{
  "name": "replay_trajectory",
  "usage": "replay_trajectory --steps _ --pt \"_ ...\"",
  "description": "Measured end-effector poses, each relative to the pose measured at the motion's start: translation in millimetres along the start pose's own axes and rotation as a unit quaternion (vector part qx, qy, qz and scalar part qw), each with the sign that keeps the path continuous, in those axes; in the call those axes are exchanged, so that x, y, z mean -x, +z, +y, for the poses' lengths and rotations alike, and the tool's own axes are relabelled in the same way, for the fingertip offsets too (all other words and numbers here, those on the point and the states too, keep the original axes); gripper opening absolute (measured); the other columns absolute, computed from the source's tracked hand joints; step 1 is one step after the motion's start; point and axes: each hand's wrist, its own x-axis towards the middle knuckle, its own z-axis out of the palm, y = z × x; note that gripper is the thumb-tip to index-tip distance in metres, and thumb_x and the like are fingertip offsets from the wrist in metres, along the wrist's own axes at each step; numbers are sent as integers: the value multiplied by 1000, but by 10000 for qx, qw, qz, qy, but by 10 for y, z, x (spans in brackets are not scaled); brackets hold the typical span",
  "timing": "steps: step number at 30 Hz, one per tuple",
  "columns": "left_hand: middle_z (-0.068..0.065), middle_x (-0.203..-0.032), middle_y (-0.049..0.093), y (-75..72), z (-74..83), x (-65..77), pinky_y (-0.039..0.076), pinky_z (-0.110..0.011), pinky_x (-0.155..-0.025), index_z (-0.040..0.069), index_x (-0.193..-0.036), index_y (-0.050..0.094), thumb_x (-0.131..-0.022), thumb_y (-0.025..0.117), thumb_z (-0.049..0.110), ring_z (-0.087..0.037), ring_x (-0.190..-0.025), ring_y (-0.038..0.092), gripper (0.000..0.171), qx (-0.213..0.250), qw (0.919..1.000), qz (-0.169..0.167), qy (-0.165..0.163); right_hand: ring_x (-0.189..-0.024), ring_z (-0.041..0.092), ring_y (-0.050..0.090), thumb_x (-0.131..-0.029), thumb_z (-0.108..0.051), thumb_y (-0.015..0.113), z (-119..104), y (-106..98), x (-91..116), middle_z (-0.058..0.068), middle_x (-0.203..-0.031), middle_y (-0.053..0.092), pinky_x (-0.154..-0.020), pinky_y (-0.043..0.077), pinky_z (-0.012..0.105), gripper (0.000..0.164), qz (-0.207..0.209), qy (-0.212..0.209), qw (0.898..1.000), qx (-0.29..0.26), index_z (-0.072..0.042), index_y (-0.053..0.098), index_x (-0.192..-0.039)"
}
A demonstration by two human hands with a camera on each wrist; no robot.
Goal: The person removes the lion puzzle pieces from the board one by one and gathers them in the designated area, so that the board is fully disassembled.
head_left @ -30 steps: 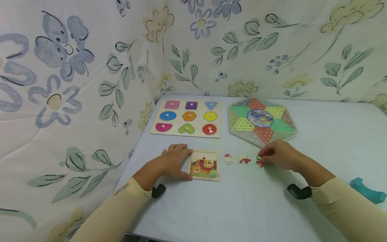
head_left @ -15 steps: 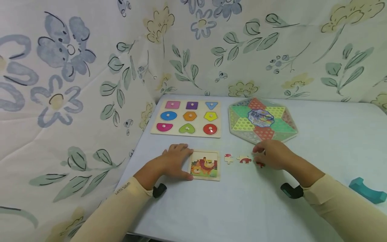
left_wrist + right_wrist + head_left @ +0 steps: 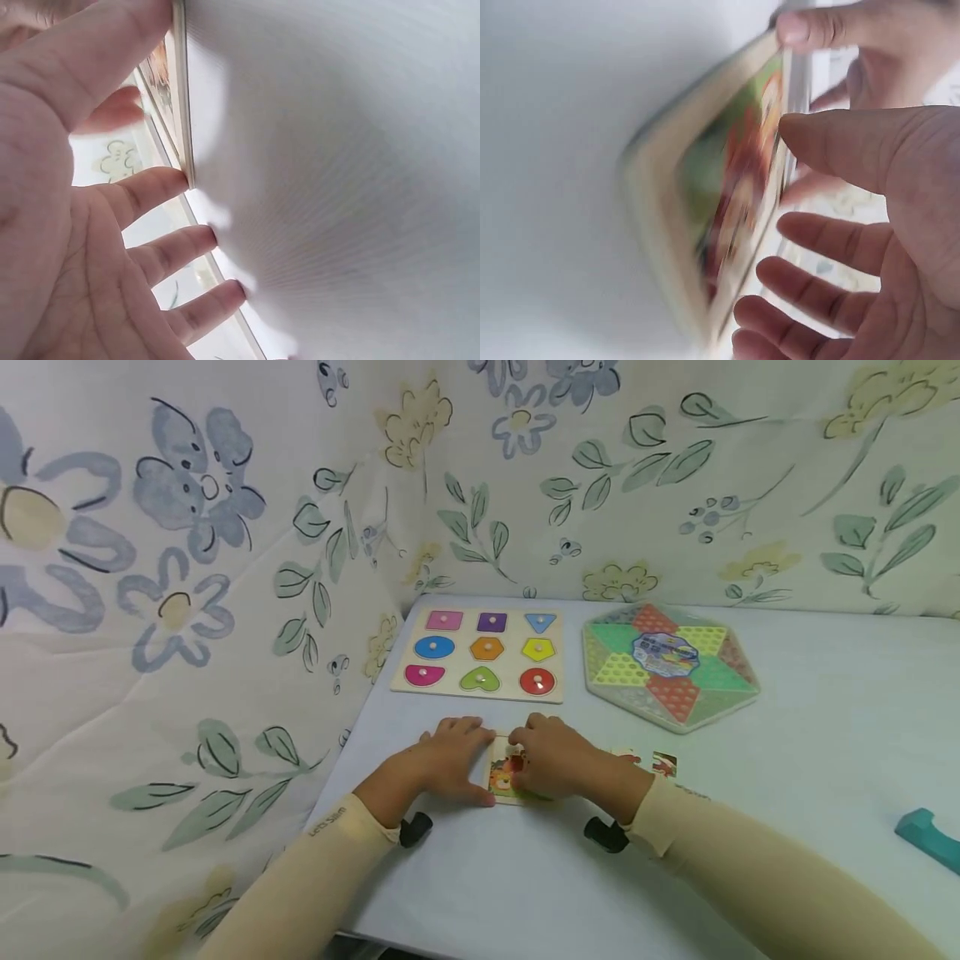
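Note:
A small square lion puzzle in a pale wooden frame [image 3: 504, 802] lies on the table. My left hand [image 3: 450, 760] rests at its left side, thumb on the near corner and index fingertip at the far one, as the left wrist view [image 3: 82, 232] of this hand confirms. Over the right part of the puzzle is my right hand [image 3: 558, 760], hiding much of the picture. In the right wrist view its thumb [image 3: 840, 146] reaches over the lion picture [image 3: 742, 172], apart from the loosely bent fingers [image 3: 817, 292]. No piece shows between them.
Two loose puzzle pieces, a red-and-cream one [image 3: 627, 755] and a red one [image 3: 664, 764], lie right of my right wrist. Behind stand a knobbed shape board [image 3: 480, 697] and an octagonal game board [image 3: 671, 681]. A teal curved object [image 3: 926, 839] lies at far right.
My right hand has moved left from the rightmost loose piece to the framed puzzle, leaving that piece on the table. The leftmost loose piece is out of sight. The left hand stays at the frame.

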Motion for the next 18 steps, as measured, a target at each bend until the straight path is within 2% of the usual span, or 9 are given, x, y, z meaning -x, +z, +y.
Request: replay_trajectory --steps 4,6,15,18 --pt "-5 -167 28 -6 10 -6 29 -71 -116 27 -157 39 -74 84 62 -35 -153 23 100 -9 10000 -31 -36 -100 23 55 -88 -35 79 -187 57 -105 9 -121 59 -83 53 36 48 64 -183 9998 -66 -13 67 -129" --pt "-4 -168 28 0 14 -17 29 -70 -116 28 -157 38 -74 83 62 -35 -153 22 101 -21 10000 -45 -37 -98 23 55 -89 -34 80 -231 70 -121 10 -119 59 -84 53 36 45 101 -224 9996 -147 -12 68 -126" --pt "-5 -167 29 2 -3 -30 28 -71 -116 27 -155 40 -73 84 62 -36 -153 23 100 16 10000 -47 -13 -96 21 53 -88 -30 81 -290 93 -131 8 -115 57 -85 54 35 36 120 -33 9992 -379 -12 67 -116" --pt "-5 -167 29 4 -17 -22 28 -71 -116 27 -156 40 -73 84 62 -36 -153 22 100 0 10000 -36 -23 -97 21 53 -87 -30 83 -295 111 -143 8 -115 56 -87 54 35 37 171 6 9990 -402 -12 67 -115"
